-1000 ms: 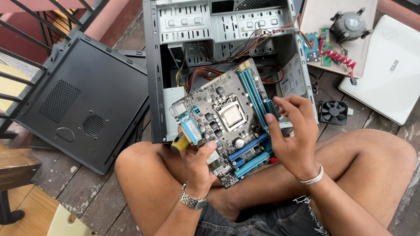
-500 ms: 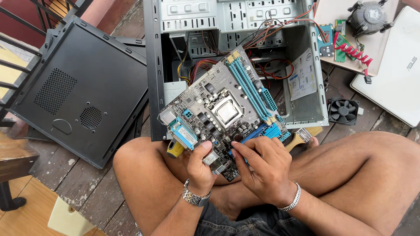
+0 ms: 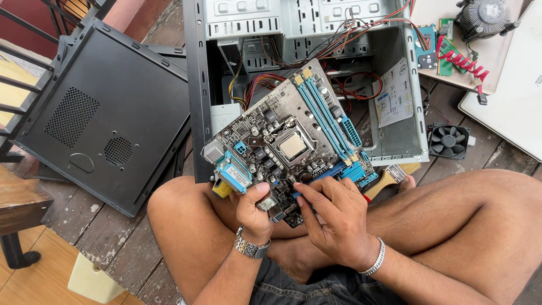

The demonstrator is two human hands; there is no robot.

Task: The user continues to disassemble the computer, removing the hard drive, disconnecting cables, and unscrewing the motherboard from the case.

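Observation:
A dark motherboard (image 3: 288,144) with blue slots and a bare silver processor sits tilted above my crossed legs. My left hand (image 3: 255,212) grips its near edge beside the blue port block, thumb on top. My right hand (image 3: 336,223) lies against the board's lower edge, fingertips on the blue slot near the front corner. Both wrists carry metal bands.
An open grey computer case (image 3: 307,34) with loose red and orange wires lies just beyond the board. A black side panel (image 3: 107,113) rests at left, a small black fan (image 3: 449,141) at right, and a heatsink cooler (image 3: 486,16) with a white laptop (image 3: 516,85) at top right.
My right hand has come from the board's right side down to its lower edge. The board has swung out of the case opening toward my lap.

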